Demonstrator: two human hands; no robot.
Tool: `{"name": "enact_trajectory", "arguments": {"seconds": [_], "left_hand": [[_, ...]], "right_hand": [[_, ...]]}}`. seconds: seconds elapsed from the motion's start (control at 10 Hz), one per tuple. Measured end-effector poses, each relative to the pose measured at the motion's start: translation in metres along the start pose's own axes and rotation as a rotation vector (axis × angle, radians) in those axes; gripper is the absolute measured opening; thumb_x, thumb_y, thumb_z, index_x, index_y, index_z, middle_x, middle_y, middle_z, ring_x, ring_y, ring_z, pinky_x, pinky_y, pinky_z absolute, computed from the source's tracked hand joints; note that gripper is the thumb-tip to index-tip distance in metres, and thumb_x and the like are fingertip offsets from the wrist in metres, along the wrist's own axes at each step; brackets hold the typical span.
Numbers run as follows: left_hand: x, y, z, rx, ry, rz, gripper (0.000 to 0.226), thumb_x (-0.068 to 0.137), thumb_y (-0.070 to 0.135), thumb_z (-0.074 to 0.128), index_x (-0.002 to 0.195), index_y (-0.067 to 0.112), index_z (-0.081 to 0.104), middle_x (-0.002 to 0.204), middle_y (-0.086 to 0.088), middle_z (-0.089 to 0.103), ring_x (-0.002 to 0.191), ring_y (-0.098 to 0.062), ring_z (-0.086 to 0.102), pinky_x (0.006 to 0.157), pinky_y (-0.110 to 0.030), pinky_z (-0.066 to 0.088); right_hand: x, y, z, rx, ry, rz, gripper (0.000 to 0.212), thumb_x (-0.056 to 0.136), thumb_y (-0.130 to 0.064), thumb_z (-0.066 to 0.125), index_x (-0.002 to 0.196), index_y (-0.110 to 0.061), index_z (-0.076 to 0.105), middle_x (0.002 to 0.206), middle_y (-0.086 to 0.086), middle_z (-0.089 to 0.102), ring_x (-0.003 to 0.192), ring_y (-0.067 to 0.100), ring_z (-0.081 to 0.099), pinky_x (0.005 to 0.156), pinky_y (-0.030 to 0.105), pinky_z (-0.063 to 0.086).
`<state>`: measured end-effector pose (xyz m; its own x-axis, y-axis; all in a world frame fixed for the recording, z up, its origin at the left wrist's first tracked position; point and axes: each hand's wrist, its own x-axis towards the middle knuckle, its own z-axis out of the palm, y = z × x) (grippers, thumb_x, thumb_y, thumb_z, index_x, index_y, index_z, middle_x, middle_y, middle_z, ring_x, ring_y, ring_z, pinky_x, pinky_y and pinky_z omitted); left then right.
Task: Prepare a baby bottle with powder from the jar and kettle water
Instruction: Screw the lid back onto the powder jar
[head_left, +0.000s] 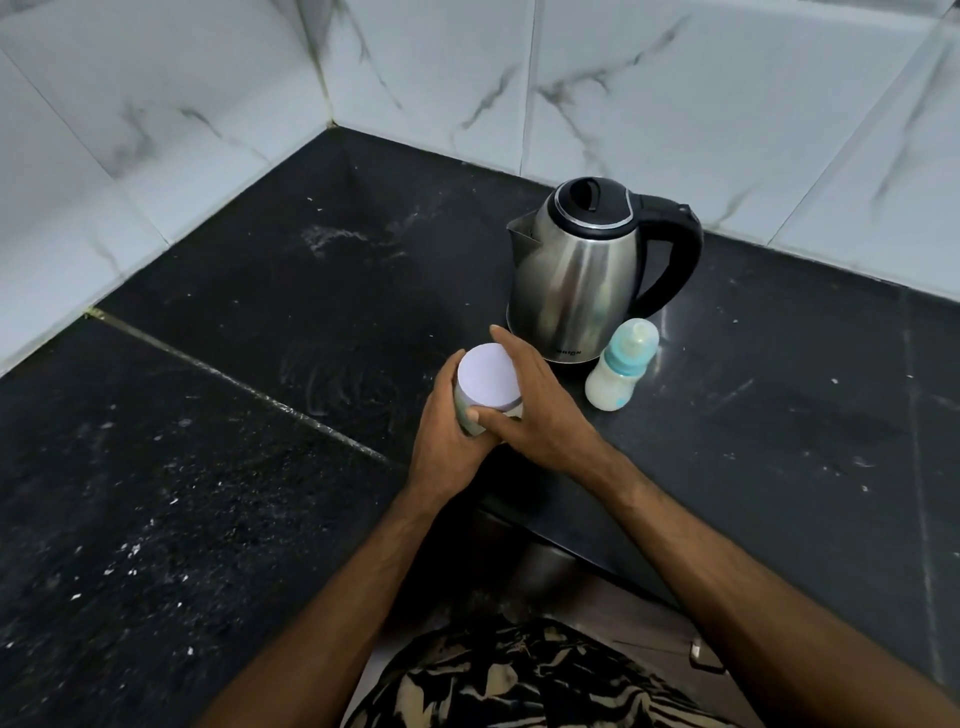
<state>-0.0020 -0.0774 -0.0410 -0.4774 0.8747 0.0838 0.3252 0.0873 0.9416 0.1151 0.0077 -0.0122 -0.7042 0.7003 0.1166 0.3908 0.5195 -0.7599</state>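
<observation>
The powder jar (488, 383) has a pale lilac lid and stands on the black counter (234, 441). My left hand (447, 441) wraps its body from the left. My right hand (540, 415) grips it from the right, fingers along the lid's edge. The lid is on. A steel kettle (571, 280) with a black lid and handle stands just behind the jar. To the kettle's right front stands a baby bottle (621, 371) with a teal collar and clear teat, holding white liquid.
White marble-look tiled walls (467, 78) close the counter at the back and left, forming a corner. White specks and smears dot the counter's left part. The counter's front edge runs below my right forearm, with a dark cabinet underneath.
</observation>
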Motion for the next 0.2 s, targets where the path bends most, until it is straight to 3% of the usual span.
{"name": "enact_trajectory", "arguments": {"seconds": [0.1,0.2], "left_hand": [[0.001,0.004,-0.002,-0.009,-0.035,-0.001,0.09,0.073,0.035,0.077,0.149,0.026,0.03,0.141,0.015,0.046,0.127,0.006,0.045,0.098,-0.011,0.041],[-0.004,0.004,-0.005,-0.002,-0.046,0.042,0.092,0.077,0.052,0.07,0.153,0.025,0.025,0.153,0.017,0.035,0.137,0.003,0.037,0.109,-0.022,0.038]], "right_hand": [[-0.003,-0.001,-0.007,-0.029,0.01,-0.038,0.093,0.083,-0.048,0.074,0.154,-0.026,0.019,0.16,-0.006,0.024,0.145,0.006,0.023,0.116,0.022,0.022],[-0.009,-0.005,-0.017,-0.052,0.143,-0.074,0.079,0.087,-0.047,0.069,0.151,-0.023,0.031,0.153,-0.005,0.037,0.141,0.009,0.034,0.114,0.025,0.031]]}}
